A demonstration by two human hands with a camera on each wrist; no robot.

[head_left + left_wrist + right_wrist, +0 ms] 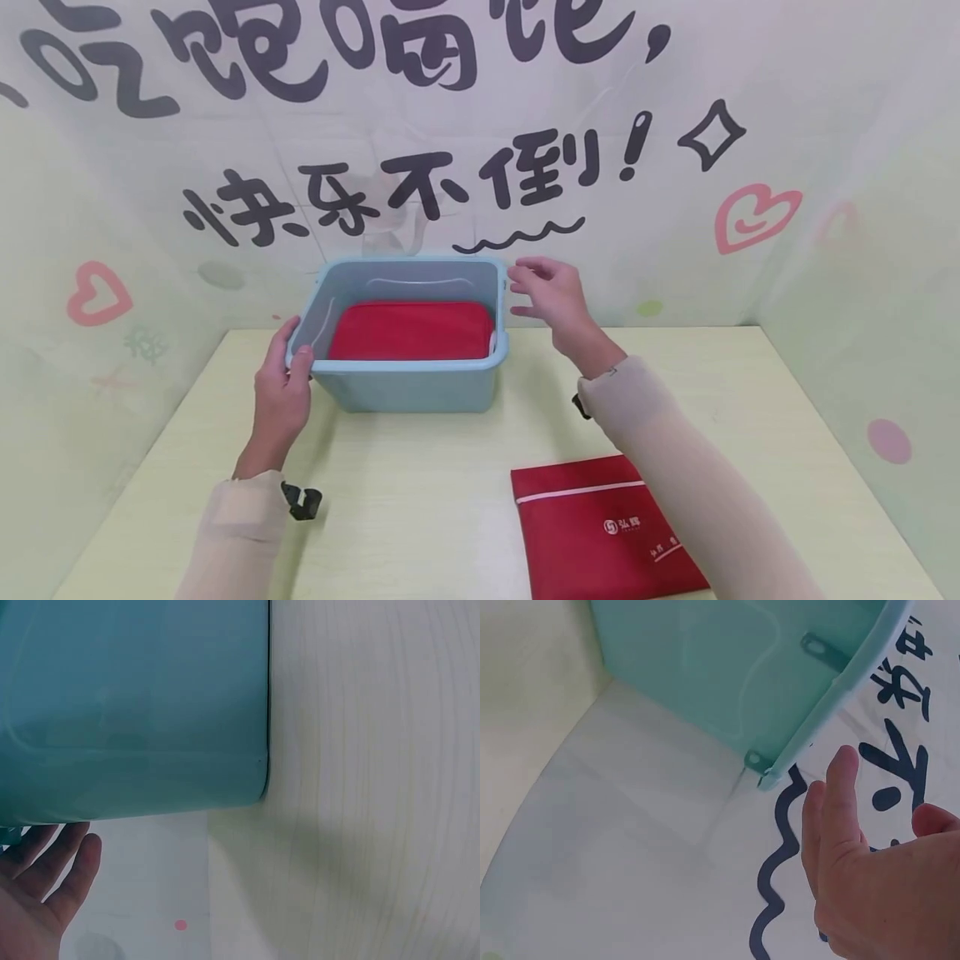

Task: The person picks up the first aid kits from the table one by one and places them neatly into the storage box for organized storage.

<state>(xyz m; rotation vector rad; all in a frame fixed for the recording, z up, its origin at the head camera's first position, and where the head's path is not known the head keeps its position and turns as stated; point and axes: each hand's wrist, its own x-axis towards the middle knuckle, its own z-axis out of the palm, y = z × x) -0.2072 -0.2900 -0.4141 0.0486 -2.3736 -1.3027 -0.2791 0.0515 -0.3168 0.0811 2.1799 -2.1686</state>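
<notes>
A light blue plastic bin (416,388) stands at the back of the table, with a red fabric item (412,331) lying inside it. My left hand (283,392) grips the bin's left front corner, thumb over the rim and fingers along the outer left side. In the left wrist view, those fingers (78,874) show beside the bin's wall (142,712). Just right of the bin's right rim is my right hand (553,302), fingers spread and holding nothing. The right wrist view has this hand (877,870) close below the rim's edge, with a gap between.
A flat red pouch (592,533) with a white zipper and white print lies at the table's front right, partly covered by my right forearm. Behind the bin rises a printed backdrop (525,242) with dark lettering. The pale table (405,500) runs between the side walls.
</notes>
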